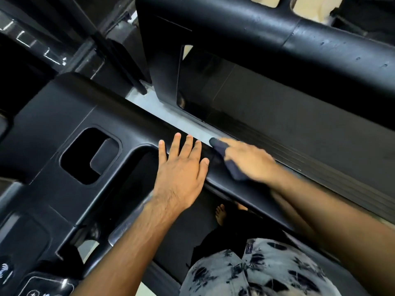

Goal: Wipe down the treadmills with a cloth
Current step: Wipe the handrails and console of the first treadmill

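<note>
The person stands on a black treadmill, looking down over its console frame (70, 116) and side handrail (245, 189). The left hand (181, 169) lies flat on the handrail where it meets the frame, fingers straight and spread, holding nothing. Just beside it, the right hand (250, 159) presses a dark blue cloth (226, 157) against the top of the same rail; the hand is blurred, with the cloth wrapped over the extended forefinger and bunched under the palm. A neighbouring treadmill (277, 50) runs across the upper right, a pale strip of floor (171, 116) between the two machines. White symbols show on the control panel (32, 285) at the lower left, too small to read. A bare foot (220, 214) rests on the belt below.
</note>
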